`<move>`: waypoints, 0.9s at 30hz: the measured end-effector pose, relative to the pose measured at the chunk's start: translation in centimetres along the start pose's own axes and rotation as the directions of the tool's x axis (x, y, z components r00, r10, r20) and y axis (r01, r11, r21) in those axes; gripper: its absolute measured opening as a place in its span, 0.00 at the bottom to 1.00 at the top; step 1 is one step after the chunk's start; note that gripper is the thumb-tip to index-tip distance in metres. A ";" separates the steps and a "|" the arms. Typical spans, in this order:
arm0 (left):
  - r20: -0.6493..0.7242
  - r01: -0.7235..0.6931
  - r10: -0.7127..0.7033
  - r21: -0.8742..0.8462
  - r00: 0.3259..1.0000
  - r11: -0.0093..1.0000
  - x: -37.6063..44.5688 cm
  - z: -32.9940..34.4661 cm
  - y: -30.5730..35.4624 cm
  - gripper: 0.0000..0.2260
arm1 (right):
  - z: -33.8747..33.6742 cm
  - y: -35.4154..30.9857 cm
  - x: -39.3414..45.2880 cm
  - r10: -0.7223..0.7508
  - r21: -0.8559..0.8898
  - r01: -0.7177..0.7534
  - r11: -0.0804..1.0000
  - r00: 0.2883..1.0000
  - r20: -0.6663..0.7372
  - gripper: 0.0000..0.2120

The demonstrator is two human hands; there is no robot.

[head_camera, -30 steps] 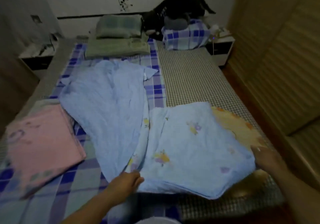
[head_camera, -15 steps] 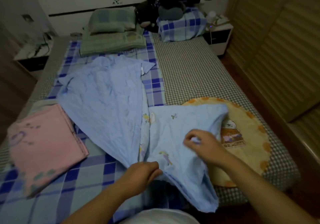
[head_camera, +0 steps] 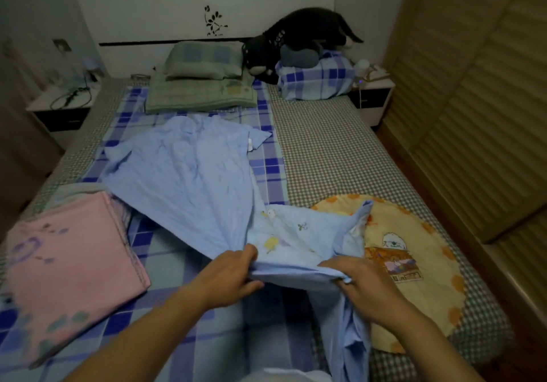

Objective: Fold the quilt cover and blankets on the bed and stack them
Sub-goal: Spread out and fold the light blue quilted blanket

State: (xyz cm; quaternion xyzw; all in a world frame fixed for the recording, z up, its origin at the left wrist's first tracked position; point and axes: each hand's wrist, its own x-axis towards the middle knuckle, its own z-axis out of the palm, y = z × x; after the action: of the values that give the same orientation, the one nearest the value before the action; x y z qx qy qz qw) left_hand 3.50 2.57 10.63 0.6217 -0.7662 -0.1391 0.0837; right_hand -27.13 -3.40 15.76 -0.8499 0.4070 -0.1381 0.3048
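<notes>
Left hand (head_camera: 228,278) has its fingers (head_camera: 247,253) curled over the near edge of the light blue quilt cover (head_camera: 189,180), thumb underneath, pinching the cloth. Right hand (head_camera: 362,285) is clamped on that same edge just beside it, fingers folded down on top, thumb tucked under. Between the 2 hands the edge is pulled taut and lifted off the bed (head_camera: 325,150). The cover is thin, wrinkled cotton, plain blue on the far half, small cartoon prints on the near half; it spreads diagonally from near the pillows (head_camera: 201,62) down to the hands, and 1 loose tail hangs below the right wrist. One corner lies over a round yellow cushion (head_camera: 414,251) with scalloped orange trim. A folded pink blanket (head_camera: 68,266), flat and squarish, lies at the left on the blue checked sheet (head_camera: 165,316). Both forearms reach in from the bottom, bare, angled toward each other.
</notes>
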 end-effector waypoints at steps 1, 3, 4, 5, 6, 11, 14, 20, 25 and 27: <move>-0.023 -0.022 0.023 0.023 0.999 0.999 0.5 -0.1 -1.1 0.18 | -1.6 -0.7 -0.1 -0.001 0.001 0.001 1.000 0.999 -0.047 0.18; -0.115 -0.093 0.095 0.021 0.989 0.995 1.6 -0.6 -2.5 0.17 | -4.3 -2.1 -0.1 -0.021 -0.007 0.020 1.000 0.990 -0.137 0.23; -0.173 -0.137 0.137 0.016 0.975 0.990 2.3 -1.1 -2.7 0.16 | -5.5 -2.9 -0.1 -0.033 -0.022 0.030 0.999 0.984 -0.176 0.24; -0.234 -0.179 0.177 0.014 0.956 0.984 3.0 -1.6 -2.6 0.16 | -6.5 -3.5 0.0 -0.045 -0.022 0.041 0.999 0.975 -0.220 0.25; -0.292 -0.213 0.207 0.013 0.934 0.977 3.7 -2.3 -2.5 0.16 | -7.4 -4.1 0.2 -0.056 -0.016 0.054 0.998 0.961 -0.272 0.25; -0.396 -0.325 0.350 0.132 0.849 0.936 6.0 -4.7 -2.5 0.12 | -10.9 -6.5 1.3 -0.122 0.017 0.146 0.989 0.877 -0.464 0.22; -0.299 -0.270 0.307 0.158 0.904 0.950 6.5 -5.4 -3.3 0.17 | -11.6 -7.7 1.8 -0.147 0.014 0.174 0.985 0.870 -0.471 0.21; -0.234 -0.234 0.312 0.310 0.921 0.922 7.8 -6.5 -5.0 0.14 | -11.6 -8.3 2.5 -0.118 0.027 0.151 0.988 0.861 -0.495 0.19; -0.153 -0.130 0.198 0.367 0.968 0.921 7.2 -6.3 -7.0 0.18 | -11.4 -8.8 2.7 -0.087 0.054 0.133 0.990 0.858 -0.506 0.17; -0.113 -0.098 0.157 0.410 0.981 0.907 6.9 -5.9 -8.0 0.18 | -11.4 -9.1 2.6 -0.076 0.067 0.129 0.989 0.854 -0.514 0.17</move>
State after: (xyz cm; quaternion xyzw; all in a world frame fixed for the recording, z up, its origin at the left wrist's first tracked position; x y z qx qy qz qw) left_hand 11.25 -6.28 13.37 0.5825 -0.8094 0.0721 0.0177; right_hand -25.46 -5.70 30.30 -0.7874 0.4197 -0.3940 0.2204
